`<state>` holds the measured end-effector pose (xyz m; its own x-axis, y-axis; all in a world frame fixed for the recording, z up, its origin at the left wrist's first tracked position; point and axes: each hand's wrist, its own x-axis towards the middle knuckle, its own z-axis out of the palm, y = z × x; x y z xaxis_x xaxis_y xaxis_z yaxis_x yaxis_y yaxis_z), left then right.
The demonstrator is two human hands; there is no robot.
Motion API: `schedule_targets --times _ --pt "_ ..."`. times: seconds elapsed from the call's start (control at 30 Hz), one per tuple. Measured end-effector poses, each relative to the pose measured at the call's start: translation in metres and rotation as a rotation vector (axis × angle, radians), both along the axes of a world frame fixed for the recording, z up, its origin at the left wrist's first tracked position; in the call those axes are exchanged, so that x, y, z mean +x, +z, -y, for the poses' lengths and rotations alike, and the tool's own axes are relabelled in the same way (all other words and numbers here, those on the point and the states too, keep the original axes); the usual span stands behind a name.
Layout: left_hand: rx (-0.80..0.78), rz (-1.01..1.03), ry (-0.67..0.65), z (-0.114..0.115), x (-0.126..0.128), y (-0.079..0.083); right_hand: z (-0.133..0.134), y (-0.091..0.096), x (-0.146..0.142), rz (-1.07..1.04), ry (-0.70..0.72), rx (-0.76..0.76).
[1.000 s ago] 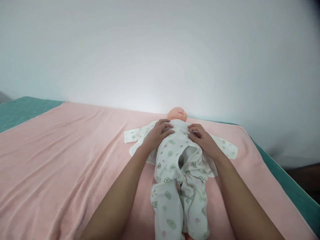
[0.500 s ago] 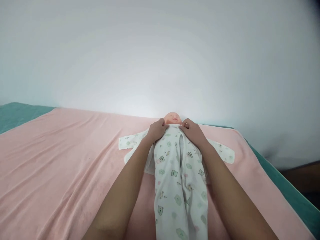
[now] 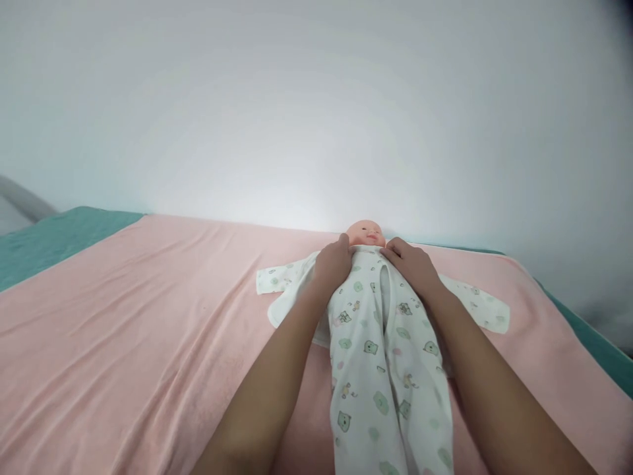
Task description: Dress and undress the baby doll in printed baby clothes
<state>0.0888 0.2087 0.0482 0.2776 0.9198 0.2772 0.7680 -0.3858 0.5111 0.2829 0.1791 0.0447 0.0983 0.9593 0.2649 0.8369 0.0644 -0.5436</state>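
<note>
A doll (image 3: 366, 233) lies on its back at the far side, only its head showing. Spread over its body are white printed baby pants (image 3: 368, 346), their waistband up at the doll's neck and the legs running toward me. My left hand (image 3: 335, 264) is closed on the left end of the waistband, beside the doll's cheek. At the opposite end, my right hand (image 3: 409, 262) pinches the waistband with curled fingers. Under the pants lies a matching baby shirt (image 3: 481, 305) with its sleeves stretched out to both sides. The doll's torso and limbs are hidden.
A pink blanket (image 3: 163, 330) with wrinkles on the left covers the surface. Teal bedding (image 3: 74, 234) shows at the left and right edges. Behind the doll's head rises a pale wall (image 3: 297, 119).
The view has turned a little to the left, so everything sits farther right. Both hands keep their places at the waistband; the pants and doll look little changed.
</note>
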Motion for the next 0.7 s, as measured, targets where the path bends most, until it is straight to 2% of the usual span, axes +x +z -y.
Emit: schedule_targets --times 0.13,0.23,0.33,0.43,0.57,0.7 --pt "-0.047 0.015 0.077 -0.012 0.001 -0.005 -0.012 -0.003 -0.002 -0.021 -0.037 0.007" --pt "-0.051 0.067 0.097 -0.014 0.0 -0.009 -0.013 -0.01 -0.002 -0.202 0.005 0.022" --pt "-0.045 0.142 0.05 -0.011 -0.002 -0.013 -0.006 -0.013 -0.001 -0.391 0.06 0.044" --pt "-0.004 0.145 -0.01 -0.004 -0.004 -0.015 0.006 -0.015 -0.001 -0.433 0.088 0.08" --pt "0.051 0.116 -0.019 0.011 -0.012 -0.02 0.035 -0.024 0.001 -0.524 0.111 0.16" --pt "0.167 0.002 0.012 0.037 -0.03 -0.03 0.068 -0.039 0.003 -0.592 0.043 0.186"
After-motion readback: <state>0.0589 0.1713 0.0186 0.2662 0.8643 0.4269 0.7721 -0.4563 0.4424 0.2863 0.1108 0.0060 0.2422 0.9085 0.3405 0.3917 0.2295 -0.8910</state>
